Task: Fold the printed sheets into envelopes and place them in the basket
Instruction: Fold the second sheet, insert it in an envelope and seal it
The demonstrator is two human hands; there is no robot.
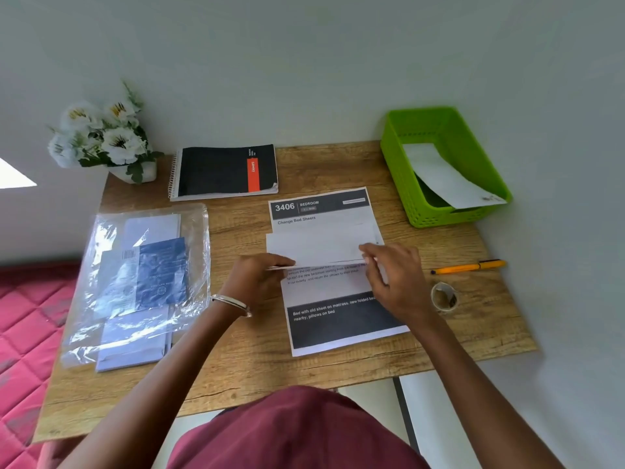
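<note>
Head view, item by item: we are holding a white paper envelope (318,247) over the middle of the wooden desk (338,370), both hands on it. Our left hand (255,277) is pinching its left end, fingers curled round the lower edge; our right hand (394,282) is pinching its right end between thumb and fingertips. The envelope is lying across a printed white sheet with dark bands (334,319), headed "3406 BEDROOM", which is resting flat beneath it near the desk's centre.

A lime-green perforated plastic basket (439,126) is sitting at the far right corner, and a white envelope (443,179) is leaning inside it, one end resting on the near rim.

Near the left edge we are noting a clear plastic bag of pale envelopes (138,286). Along the far edge a black spiral notebook with an orange stripe (225,170) is lying flat, and a white pot of white flowers (105,137) is standing at the far left corner. By the right edge an orange pen (468,267) is lying, with a roll of clear tape (443,297) just nearer us.
</note>
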